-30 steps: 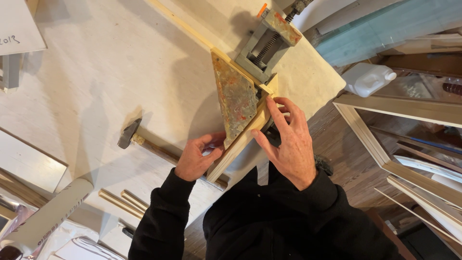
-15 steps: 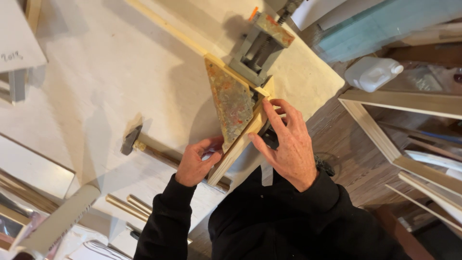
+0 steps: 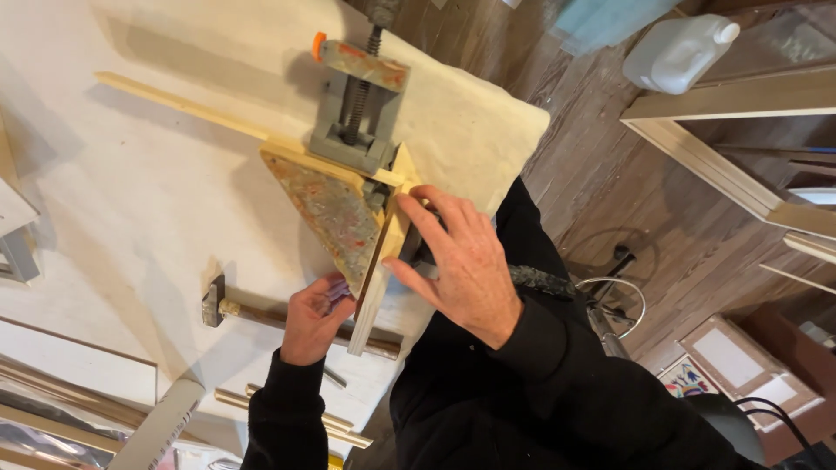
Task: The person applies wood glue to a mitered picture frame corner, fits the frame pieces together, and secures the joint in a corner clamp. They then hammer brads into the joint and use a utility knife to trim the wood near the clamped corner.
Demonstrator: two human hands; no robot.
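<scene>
A grey corner clamp [image 3: 353, 122] with an orange-tipped screw grips two pale wooden strips at a right angle on the white table [image 3: 131, 218]. A paint-stained triangular plate [image 3: 335, 218] fills the corner. My left hand [image 3: 313, 318] pinches the near strip [image 3: 379, 270] at the plate's lower tip. My right hand [image 3: 461, 265] lies spread over the strip's outer side, fingers touching the wood and the clamp's edge. The long strip [image 3: 183, 104] runs off to the far left.
A hammer [image 3: 261, 318] lies beside my left hand, with pale mouldings [image 3: 287, 413] nearer me. White boards [image 3: 70, 365] sit at the left. A plastic jug [image 3: 679, 52], wooden frames [image 3: 731, 174] and a box [image 3: 740, 365] stand on the wood floor at the right.
The view has shifted, so the clamp now sits nearer the middle. Both hands stay at the near strip; my right hand has flattened more over it.
</scene>
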